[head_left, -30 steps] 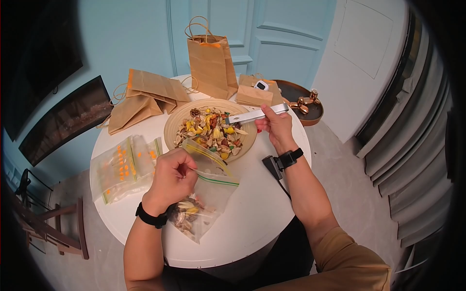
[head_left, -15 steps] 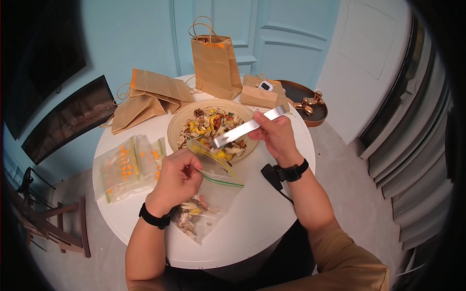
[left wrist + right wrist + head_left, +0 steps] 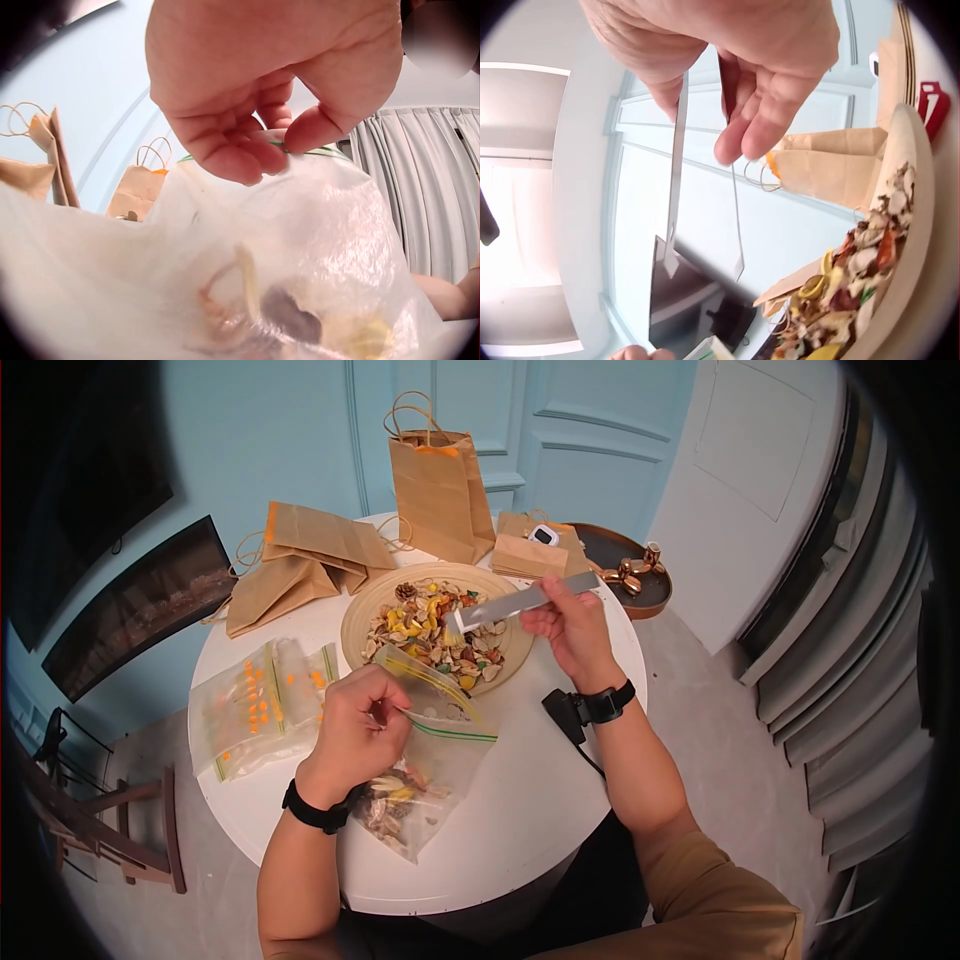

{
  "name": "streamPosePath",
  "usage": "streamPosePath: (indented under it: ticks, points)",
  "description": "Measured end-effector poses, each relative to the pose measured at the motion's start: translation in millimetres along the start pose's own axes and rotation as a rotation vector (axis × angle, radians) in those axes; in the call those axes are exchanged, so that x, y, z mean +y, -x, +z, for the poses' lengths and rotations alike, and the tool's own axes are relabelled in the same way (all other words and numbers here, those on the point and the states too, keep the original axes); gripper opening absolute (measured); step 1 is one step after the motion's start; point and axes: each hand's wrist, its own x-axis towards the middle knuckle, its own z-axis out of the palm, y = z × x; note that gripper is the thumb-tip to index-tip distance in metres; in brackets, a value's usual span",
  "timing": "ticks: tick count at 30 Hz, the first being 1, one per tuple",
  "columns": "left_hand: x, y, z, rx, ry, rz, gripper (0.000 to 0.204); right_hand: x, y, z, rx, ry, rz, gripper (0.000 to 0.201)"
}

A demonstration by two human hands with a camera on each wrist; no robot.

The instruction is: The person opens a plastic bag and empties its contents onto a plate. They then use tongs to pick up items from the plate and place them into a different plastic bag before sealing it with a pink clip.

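My left hand (image 3: 358, 728) pinches the rim of a clear zip bag (image 3: 452, 770) between thumb and fingers, near its green seal line (image 3: 324, 152). Dried potpourri (image 3: 392, 800) lies in the bottom of this bag. In my right hand (image 3: 572, 628) are metal tongs (image 3: 505, 605), held over a round plate (image 3: 354, 635) heaped with more potpourri (image 3: 425, 622). The right wrist view shows the two arms of the tongs (image 3: 676, 172) spread apart, nothing between their tips. The bag's mouth stands just in front of the plate's near edge.
Several flat zip bags with orange marks (image 3: 255, 700) lie to the left. Behind the plate stand a tall paper bag (image 3: 437, 495), folded paper bags (image 3: 325, 545) and a small white timer (image 3: 543, 535). A dark round tray (image 3: 650, 595) with a copper-coloured ornament (image 3: 630, 578) is at the back right.
The tongs swung from the plate's right side toward the bag's mouth, then rose back over the plate. My left hand keeps its pinch on the bag.
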Motion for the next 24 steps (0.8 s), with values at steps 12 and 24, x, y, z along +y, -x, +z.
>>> streamPosePath:
  ticks: [12, 24]
  points:
    - [0.6, 0.9, 0.2, -0.016, -0.004, -0.012, 0.010, 15.3, -27.2, -30.5, 0.381, 0.472, -0.151, 0.035]
    - [2.9, 0.9, 0.4, -0.022, 0.006, -0.031, 0.009, 30.9, -34.6, -34.9, 0.246, 0.369, 0.116, 0.037]
